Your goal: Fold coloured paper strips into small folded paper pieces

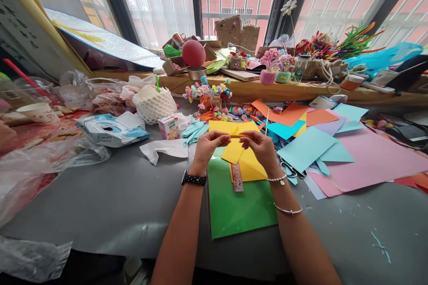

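Both my left hand and my right hand are closed, pinching the two ends of a narrow yellow paper strip between thumbs and fingertips. The strip is held level above the yellow paper sheets. A pink patterned ruler lies partly over those sheets. Beneath them is a glossy green folder or sheet on the grey table. Scissors rest just right of my right wrist, partly under light blue paper.
Light blue, orange and pink paper spreads to the right. On the left are a tissue, a small box, a wet-wipe pack and plastic bags. Craft flowers stand behind. Part of another person's hand shows at the left edge.
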A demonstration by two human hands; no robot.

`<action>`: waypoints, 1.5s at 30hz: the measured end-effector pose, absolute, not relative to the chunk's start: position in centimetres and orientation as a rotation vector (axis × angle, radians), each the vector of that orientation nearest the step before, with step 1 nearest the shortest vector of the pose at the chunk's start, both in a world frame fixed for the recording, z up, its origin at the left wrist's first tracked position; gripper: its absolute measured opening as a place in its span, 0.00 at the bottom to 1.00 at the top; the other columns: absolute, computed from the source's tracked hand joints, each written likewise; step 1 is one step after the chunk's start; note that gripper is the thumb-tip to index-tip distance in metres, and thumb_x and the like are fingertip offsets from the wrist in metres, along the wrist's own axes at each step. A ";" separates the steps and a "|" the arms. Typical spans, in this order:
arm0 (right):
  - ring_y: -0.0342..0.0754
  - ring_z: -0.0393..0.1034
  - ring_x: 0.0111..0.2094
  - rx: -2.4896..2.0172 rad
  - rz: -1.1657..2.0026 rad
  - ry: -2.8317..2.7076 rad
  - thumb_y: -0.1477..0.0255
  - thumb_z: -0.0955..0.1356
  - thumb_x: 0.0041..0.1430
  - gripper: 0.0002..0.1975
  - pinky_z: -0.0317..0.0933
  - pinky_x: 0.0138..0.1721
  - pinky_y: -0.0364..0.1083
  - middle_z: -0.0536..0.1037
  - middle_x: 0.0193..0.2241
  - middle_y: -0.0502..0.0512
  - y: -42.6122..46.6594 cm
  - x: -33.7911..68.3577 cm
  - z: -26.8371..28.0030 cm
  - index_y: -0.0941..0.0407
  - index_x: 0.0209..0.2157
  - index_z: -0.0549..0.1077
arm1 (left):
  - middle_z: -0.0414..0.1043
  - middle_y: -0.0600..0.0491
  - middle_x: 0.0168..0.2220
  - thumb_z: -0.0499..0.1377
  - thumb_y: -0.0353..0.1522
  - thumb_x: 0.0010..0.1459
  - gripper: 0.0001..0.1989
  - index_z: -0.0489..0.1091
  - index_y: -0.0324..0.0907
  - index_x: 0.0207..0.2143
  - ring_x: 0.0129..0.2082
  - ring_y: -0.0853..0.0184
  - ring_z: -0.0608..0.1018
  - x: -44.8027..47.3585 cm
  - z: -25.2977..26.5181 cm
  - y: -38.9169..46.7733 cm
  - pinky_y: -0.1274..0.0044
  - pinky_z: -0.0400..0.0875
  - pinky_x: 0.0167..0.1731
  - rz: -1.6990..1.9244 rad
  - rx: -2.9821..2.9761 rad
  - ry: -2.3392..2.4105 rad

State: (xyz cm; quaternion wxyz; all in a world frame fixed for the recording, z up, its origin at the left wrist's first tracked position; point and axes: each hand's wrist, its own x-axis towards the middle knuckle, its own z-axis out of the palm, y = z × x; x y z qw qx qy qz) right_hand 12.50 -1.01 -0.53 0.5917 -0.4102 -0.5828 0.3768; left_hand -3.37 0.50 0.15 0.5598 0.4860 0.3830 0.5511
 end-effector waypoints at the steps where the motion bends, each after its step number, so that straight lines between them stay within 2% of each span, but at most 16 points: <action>1: 0.41 0.68 0.21 -0.944 0.875 -1.357 0.69 0.68 0.44 0.11 0.64 0.24 0.43 0.74 0.22 0.52 -1.0 12.5 -0.5 0.59 0.31 0.72 | 0.73 0.54 0.22 0.64 0.32 0.35 0.11 0.72 0.36 0.24 0.23 0.71 0.75 -3.4 0.2 0.5 0.76 0.71 0.32 1.303 1.135 0.893; 6: 0.42 0.69 0.21 -0.955 0.864 -1.342 0.69 0.68 0.44 0.10 0.65 0.24 0.43 0.74 0.22 0.52 -1.0 12.5 -0.5 0.59 0.31 0.72 | 0.73 0.54 0.23 0.65 0.32 0.35 0.11 0.72 0.36 0.25 0.24 0.71 0.75 -3.4 0.2 0.6 0.76 0.70 0.33 1.294 1.100 0.860; 12: 0.42 0.68 0.19 -0.975 0.897 -1.308 0.69 0.68 0.44 0.09 0.64 0.22 0.42 0.75 0.20 0.53 -1.2 12.5 -0.2 0.60 0.27 0.72 | 0.72 0.54 0.19 0.65 0.32 0.34 0.10 0.71 0.35 0.22 0.20 0.72 0.74 -3.4 0.3 0.5 0.76 0.71 0.30 1.299 1.081 0.942; 18: 0.42 0.68 0.18 -0.996 0.926 -1.269 0.67 0.68 0.44 0.10 0.63 0.21 0.42 0.74 0.19 0.53 -1.3 12.4 -0.2 0.60 0.25 0.72 | 0.71 0.54 0.19 0.65 0.33 0.34 0.11 0.71 0.35 0.22 0.20 0.72 0.74 -3.3 0.6 0.2 0.78 0.70 0.28 1.295 1.097 0.921; 26: 0.43 0.67 0.21 -1.112 0.731 -1.436 0.64 0.66 0.46 0.13 0.63 0.23 0.43 0.73 0.22 0.54 -0.9 12.6 -0.6 0.60 0.26 0.72 | 0.70 0.54 0.20 0.63 0.35 0.37 0.11 0.69 0.35 0.23 0.21 0.73 0.73 -3.4 0.4 0.4 0.80 0.69 0.27 1.313 1.166 0.955; 31: 0.42 0.66 0.20 -1.111 0.830 -1.542 0.63 0.65 0.47 0.13 0.63 0.22 0.43 0.73 0.20 0.54 -1.0 12.3 -0.8 0.60 0.26 0.70 | 0.70 0.54 0.22 0.63 0.36 0.37 0.12 0.70 0.36 0.25 0.21 0.74 0.71 -3.5 0.2 0.5 0.81 0.68 0.26 1.296 1.216 0.929; 36: 0.43 0.67 0.21 -1.088 0.865 -1.630 0.62 0.66 0.47 0.13 0.63 0.23 0.43 0.73 0.20 0.54 -1.2 11.9 -0.8 0.60 0.25 0.70 | 0.69 0.53 0.18 0.63 0.36 0.36 0.11 0.71 0.36 0.21 0.19 0.73 0.70 -3.2 0.1 0.3 0.80 0.66 0.23 1.135 1.352 0.967; 45: 0.44 0.69 0.21 -1.086 0.986 -1.593 0.62 0.66 0.45 0.14 0.64 0.23 0.43 0.74 0.21 0.55 -1.3 11.6 -0.8 0.60 0.25 0.71 | 0.64 0.57 0.15 0.62 0.37 0.38 0.11 0.68 0.37 0.17 0.15 0.76 0.65 -2.8 0.2 0.2 0.82 0.61 0.18 1.228 1.311 1.014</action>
